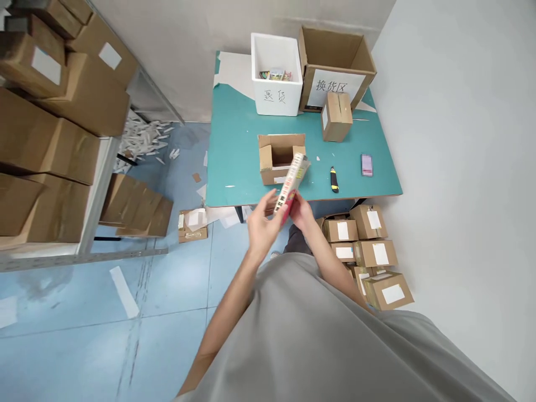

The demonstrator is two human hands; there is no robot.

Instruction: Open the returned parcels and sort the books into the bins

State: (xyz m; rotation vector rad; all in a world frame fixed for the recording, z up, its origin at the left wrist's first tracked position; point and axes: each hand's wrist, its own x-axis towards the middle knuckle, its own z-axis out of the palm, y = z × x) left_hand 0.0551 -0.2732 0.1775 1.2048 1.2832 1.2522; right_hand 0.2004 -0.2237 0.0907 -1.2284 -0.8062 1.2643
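A thick book [288, 184], its pale spine printed with red and black characters, is held between both hands, tilted, in front of my body. My left hand [263, 223] is closed on its lower left side, and my right hand [301, 211] grips the lower right side, where its cover shows pink. Just behind the book's upper end, an open cardboard box [268, 159] stands on the teal table [234, 167] with its flaps raised. The book hides part of that box. On the right of the table lie a black and yellow utility knife [334, 180] and a phone [367, 165].
At the table's back stand a white foam bin [276, 103] with colourful packets inside and a large open carton [335, 56]. A closed small box [337, 117] sits before the carton. Labelled boxes [379, 254] are stacked on the floor at right; a loaded shelf [94, 195] stands left.
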